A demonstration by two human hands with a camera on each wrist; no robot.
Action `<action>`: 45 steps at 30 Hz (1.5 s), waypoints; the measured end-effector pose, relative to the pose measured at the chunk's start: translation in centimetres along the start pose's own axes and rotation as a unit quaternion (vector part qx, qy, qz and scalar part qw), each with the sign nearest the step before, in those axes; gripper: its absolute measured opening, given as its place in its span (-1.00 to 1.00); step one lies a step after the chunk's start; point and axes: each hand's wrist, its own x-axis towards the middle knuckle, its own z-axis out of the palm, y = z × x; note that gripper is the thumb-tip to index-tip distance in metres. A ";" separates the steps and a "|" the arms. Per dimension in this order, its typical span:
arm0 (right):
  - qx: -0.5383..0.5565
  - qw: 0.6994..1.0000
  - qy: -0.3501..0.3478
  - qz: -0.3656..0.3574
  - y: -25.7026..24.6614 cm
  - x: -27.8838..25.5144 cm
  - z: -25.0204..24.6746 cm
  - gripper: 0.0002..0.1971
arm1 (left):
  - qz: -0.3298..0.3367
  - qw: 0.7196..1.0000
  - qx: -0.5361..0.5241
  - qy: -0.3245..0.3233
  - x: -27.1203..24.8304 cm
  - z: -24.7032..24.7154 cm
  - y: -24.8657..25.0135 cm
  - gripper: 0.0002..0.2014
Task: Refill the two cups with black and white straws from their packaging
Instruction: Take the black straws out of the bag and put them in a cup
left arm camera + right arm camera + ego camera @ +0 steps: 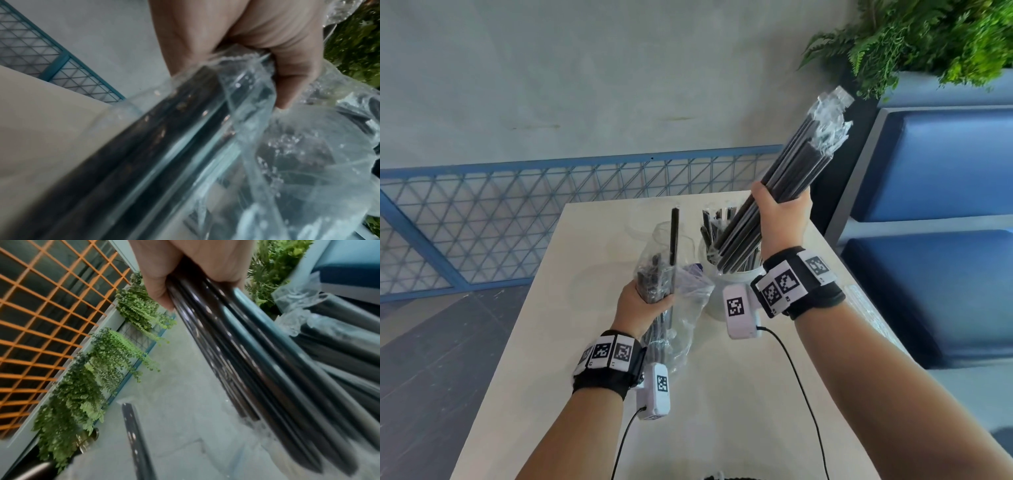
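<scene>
My right hand (782, 205) grips a thick bundle of black straws (787, 178), each in a clear wrapper, tilted up to the right with its lower ends in a white cup (717, 294) that holds other black straws. In the right wrist view the fingers (158, 282) curl round the bundle of black straws (246, 353). My left hand (643, 301) grips a clear plastic packaging bag (678, 322) with a few black straws left inside; one straw (674, 236) sticks up out of it. The left wrist view shows the fingers (292, 68) closed on the bag (257, 146). No white straws or second cup can be made out.
The pale wooden table (571, 342) runs away from me, its far edge near a blue mesh railing (517, 205). A blue cushioned bench (935, 240) and a green plant (928, 37) stand at the right. Wrist camera cables (798, 383) trail over the table.
</scene>
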 end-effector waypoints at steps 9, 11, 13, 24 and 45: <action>-0.078 0.994 -0.059 -0.055 1.8 -0.3 0.5 -0.62 | -0.014 0.995 -0.098 0.002 -0.2 0.8 0.3 -0.74; -0.118 0.988 -0.097 -0.023 3.5 -1.0 0.6 -0.61 | -0.026 0.993 -0.113 -0.001 -0.2 0.9 0.3 -0.72; -0.159 0.980 -0.122 0.004 5.1 -1.5 0.5 -0.60 | -0.032 0.991 -0.127 0.001 -0.2 1.0 0.3 -0.71; -0.143 0.988 -0.058 -0.030 4.7 -0.6 0.4 -0.38 | -0.039 0.992 -0.117 0.009 0.1 0.8 0.2 -0.66; -0.282 0.865 -0.347 -0.229 4.4 -5.3 1.6 -0.82 | -0.016 0.990 -0.136 -0.020 0.0 0.1 -0.1 -0.77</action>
